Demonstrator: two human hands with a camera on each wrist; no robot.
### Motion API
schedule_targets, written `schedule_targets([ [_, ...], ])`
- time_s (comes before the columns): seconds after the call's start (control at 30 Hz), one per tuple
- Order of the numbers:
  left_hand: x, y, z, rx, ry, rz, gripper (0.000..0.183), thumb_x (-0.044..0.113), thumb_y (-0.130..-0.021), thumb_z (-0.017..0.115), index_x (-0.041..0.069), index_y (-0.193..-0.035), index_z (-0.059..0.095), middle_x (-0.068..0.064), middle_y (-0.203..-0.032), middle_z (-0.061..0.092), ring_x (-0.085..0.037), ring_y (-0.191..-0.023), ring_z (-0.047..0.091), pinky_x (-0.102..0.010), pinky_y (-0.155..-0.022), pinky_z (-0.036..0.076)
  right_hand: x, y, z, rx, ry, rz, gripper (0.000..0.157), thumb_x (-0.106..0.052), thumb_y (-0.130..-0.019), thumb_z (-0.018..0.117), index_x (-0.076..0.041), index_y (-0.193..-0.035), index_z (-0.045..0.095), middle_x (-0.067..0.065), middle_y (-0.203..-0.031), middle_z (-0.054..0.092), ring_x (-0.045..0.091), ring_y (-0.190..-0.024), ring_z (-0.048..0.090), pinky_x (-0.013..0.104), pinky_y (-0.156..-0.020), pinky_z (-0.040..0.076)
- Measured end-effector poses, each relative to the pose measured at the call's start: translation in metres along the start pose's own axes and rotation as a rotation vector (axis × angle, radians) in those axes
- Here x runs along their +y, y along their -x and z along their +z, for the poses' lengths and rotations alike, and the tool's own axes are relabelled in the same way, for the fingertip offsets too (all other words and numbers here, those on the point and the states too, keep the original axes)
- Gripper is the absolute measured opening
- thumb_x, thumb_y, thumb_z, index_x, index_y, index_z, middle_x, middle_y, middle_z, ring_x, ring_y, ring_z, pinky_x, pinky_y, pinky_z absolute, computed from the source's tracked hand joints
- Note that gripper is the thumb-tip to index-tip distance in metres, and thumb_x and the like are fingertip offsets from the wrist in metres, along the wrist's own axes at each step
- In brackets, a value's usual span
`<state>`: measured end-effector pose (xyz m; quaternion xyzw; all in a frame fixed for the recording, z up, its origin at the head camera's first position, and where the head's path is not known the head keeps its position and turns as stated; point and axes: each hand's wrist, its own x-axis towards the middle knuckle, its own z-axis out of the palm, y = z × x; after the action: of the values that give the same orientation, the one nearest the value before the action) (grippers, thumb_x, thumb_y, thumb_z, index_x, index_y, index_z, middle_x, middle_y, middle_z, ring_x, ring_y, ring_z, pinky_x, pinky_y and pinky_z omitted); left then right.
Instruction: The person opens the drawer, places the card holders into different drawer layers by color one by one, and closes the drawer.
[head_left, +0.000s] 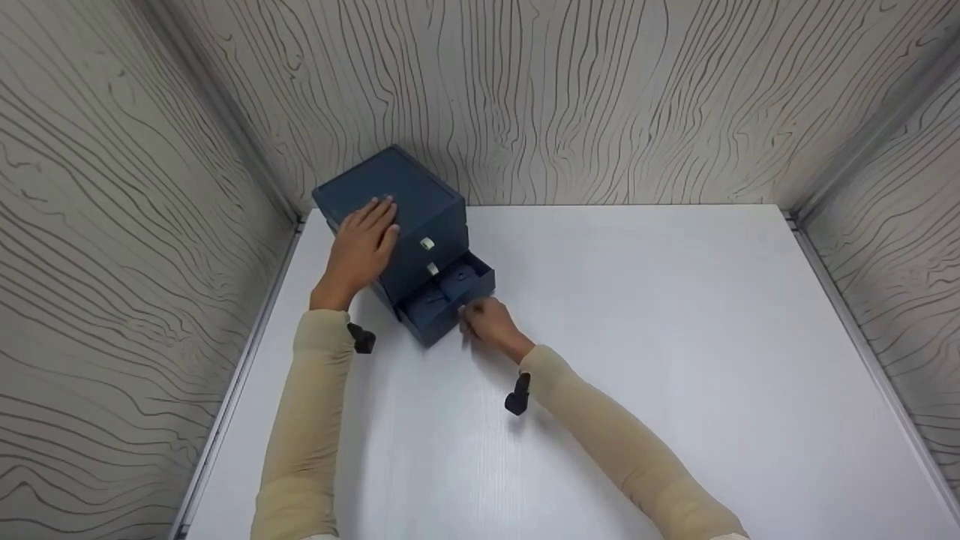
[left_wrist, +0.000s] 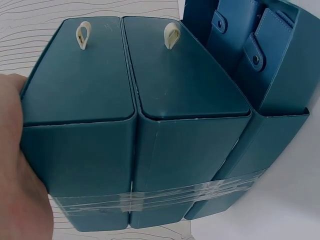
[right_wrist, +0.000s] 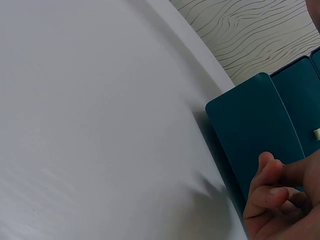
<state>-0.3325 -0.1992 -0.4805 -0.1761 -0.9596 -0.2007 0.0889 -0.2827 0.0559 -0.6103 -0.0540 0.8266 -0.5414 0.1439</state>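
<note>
A dark blue box of drawers (head_left: 420,191) stands at an angle at the table's back left. Its bottom drawer (head_left: 442,330) is pulled out and holds blue leather-like cases with snap straps (left_wrist: 272,47). My left hand (head_left: 358,251) rests on the box top, fingers extended. At the front of the pulled-out drawer, my right hand (head_left: 489,322) has its thumb and fingers curled together, pinching at the spot of the pull tab, which the fingers hide. Pale loop tabs (left_wrist: 172,36) show on the two closed upper drawers.
The box stands on a white table (head_left: 637,337), near the wood-grain patterned back wall (head_left: 562,105). Another patterned wall (head_left: 97,262) rises on the left. Clear tape (left_wrist: 165,197) runs around the side of the box.
</note>
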Motion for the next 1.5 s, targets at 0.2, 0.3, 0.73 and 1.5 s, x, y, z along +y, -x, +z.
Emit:
schedule_targets([
  [0.2,-0.002,0.002,0.000,-0.003,-0.003,-0.006,0.056,0.038,-0.118,0.036,0.010,-0.166,0.038,-0.007,-0.175,0.034,-0.030,-0.165,0.026,-0.054,-0.136,0.018,-0.003,-0.001,0.003,-0.010,0.008,0.014,0.038,-0.017,-0.112,0.052,0.008,-0.099,0.077,0.022,-0.090,0.077,0.010,-0.061,0.058,0.020,-0.055,0.046],
  [0.3,-0.003,0.002,0.000,-0.004,0.000,-0.007,0.056,0.038,-0.118,0.036,0.011,-0.166,0.038,-0.007,-0.174,0.034,-0.029,-0.165,0.026,-0.053,-0.136,0.018,-0.005,-0.003,0.004,-0.014,-0.002,0.021,0.038,-0.016,-0.112,0.051,0.007,-0.097,0.076,0.022,-0.089,0.076,0.009,-0.058,0.056,0.021,-0.054,0.045],
  [0.73,-0.004,0.001,0.000,-0.004,0.007,-0.011,0.056,0.038,-0.117,0.036,0.011,-0.166,0.038,-0.006,-0.175,0.033,-0.030,-0.165,0.026,-0.055,-0.136,0.017,-0.012,-0.011,0.009,-0.007,-0.033,0.050,0.033,-0.014,-0.112,0.050,0.006,-0.100,0.073,0.012,-0.084,0.072,0.012,-0.062,0.057,0.022,-0.056,0.047],
  [1.5,-0.001,-0.001,0.000,-0.012,-0.001,-0.004,0.056,0.038,-0.118,0.035,0.011,-0.166,0.038,-0.005,-0.175,0.033,-0.028,-0.165,0.025,-0.054,-0.136,0.017,-0.022,-0.028,0.016,0.017,-0.015,0.071,0.027,-0.009,-0.112,0.050,0.006,-0.110,0.073,0.019,-0.099,0.078,0.018,-0.072,0.069,0.020,-0.059,0.053],
])
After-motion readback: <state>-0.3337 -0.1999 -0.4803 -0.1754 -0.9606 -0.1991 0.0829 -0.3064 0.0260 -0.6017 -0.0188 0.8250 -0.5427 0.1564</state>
